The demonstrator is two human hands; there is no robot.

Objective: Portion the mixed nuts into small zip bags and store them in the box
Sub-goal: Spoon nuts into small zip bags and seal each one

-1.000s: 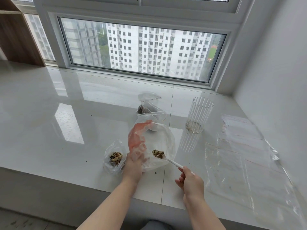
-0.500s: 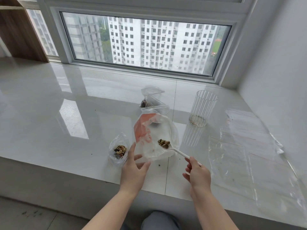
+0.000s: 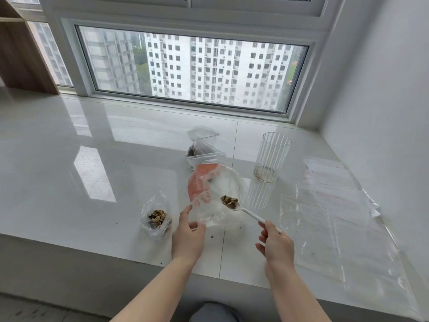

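Fingers of the left hand (image 3: 189, 238) pinch the clear bag (image 3: 216, 198) while the right hand (image 3: 276, 246) grips a nut-loaded spoon (image 3: 246, 211).

No readable text, label, brand, number or sign anywhere. Orange print on the bag (image 3: 199, 182): a blurred patch only, no letters to make out. Nothing printed on the glass (image 3: 271, 156) or on the flat plastic sheets (image 3: 336, 205).
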